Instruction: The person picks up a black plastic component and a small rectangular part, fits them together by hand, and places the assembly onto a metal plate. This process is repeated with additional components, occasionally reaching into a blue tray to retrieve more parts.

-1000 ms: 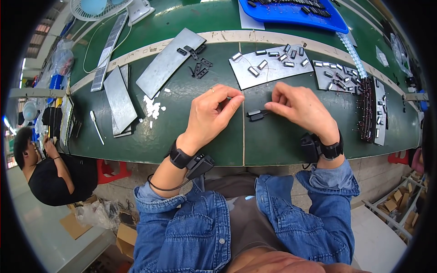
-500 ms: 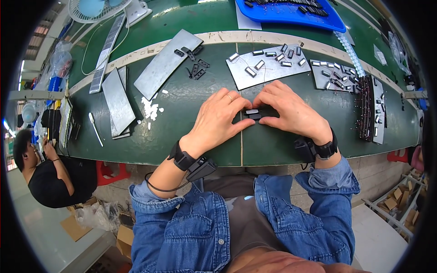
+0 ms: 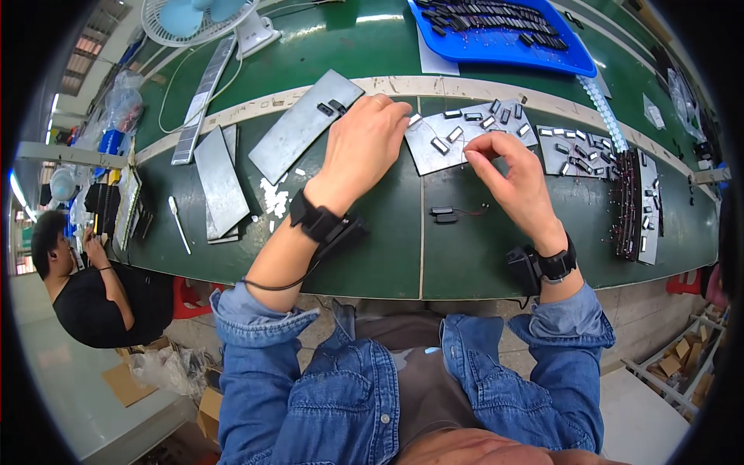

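My left hand reaches over the right end of a grey metal plate. Its fingers curl down, with the tips hidden; black plastic parts lie beside it. My right hand is at the near edge of another metal plate, its thumb and forefinger pinched on a thin wire. Small black modules with pale tops are scattered over that plate. Between my forearms, on the green table, rests a pair of small black pieces with a thin wire running to the right.
White bits are strewn near stacked plates and a white stick tool. A blue tray of black parts stands at the back, a fan back left. More modules lie right. A seated person is left.
Both hands have left the black piece at the table's middle, which now lies there alone. The left moved up and left to the loose parts, the right up to the module plate. The view shifted slightly.
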The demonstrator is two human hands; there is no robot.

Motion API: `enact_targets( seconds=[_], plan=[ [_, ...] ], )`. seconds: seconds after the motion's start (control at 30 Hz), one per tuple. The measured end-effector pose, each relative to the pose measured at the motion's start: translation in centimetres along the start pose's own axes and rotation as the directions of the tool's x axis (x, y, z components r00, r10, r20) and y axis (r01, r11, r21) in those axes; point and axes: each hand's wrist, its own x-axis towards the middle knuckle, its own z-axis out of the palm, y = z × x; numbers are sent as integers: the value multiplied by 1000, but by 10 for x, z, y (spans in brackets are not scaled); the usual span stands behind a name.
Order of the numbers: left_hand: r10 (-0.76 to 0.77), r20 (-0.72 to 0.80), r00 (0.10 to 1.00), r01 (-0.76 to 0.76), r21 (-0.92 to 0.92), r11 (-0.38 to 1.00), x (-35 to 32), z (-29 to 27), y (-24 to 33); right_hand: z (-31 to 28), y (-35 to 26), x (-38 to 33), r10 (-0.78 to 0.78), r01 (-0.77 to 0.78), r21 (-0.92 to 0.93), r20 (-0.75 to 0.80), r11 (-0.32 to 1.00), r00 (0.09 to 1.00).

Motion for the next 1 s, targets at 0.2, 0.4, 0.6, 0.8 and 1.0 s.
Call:
enact_targets(
  seconds=[0.2,0.4,0.6,0.8,1.0],
  plan=[
    [-143,69,987,141,30,990,6,21,-8,4,2,-1,105,-104,147,2,984,995],
    [-68,-49,996,63,-102,993,1,5,12,7,-9,-3,380,-360,835,201,416,903],
    [16,-161,987,-52,-221,974,-16,-5,43,4,-11,-2,409,-584,775,465,242,785],
    [-172,78,982,189,-430,883,-25,3,44,10,-7,-6,194,-215,108,174,971,965],
    [-240,395,887,452,-631,631,-23,-6,36,12,-3,-5,-164,163,-56,1,985,987]
  ],
)
